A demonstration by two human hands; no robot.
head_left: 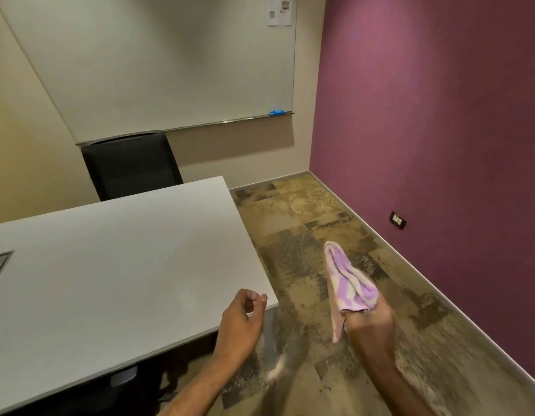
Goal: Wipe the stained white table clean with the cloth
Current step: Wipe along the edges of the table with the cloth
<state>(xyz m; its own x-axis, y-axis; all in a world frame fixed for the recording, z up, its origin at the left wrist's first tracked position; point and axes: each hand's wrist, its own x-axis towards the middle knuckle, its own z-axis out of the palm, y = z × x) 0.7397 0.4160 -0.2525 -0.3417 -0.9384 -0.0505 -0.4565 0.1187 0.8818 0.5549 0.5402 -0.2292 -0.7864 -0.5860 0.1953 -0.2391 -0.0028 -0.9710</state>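
I see my right hand with its grip clenched around the pink-and-white cloth, held up over the carpeted floor beside the white surface, while my left hand, fingers loosely curled and holding nothing, hovers over its near corner.

There is one camera, worn on the person's head. It looks forward and down from close above the near right corner of the bench. The floor lies to the right, and the whiteboard is far ahead.
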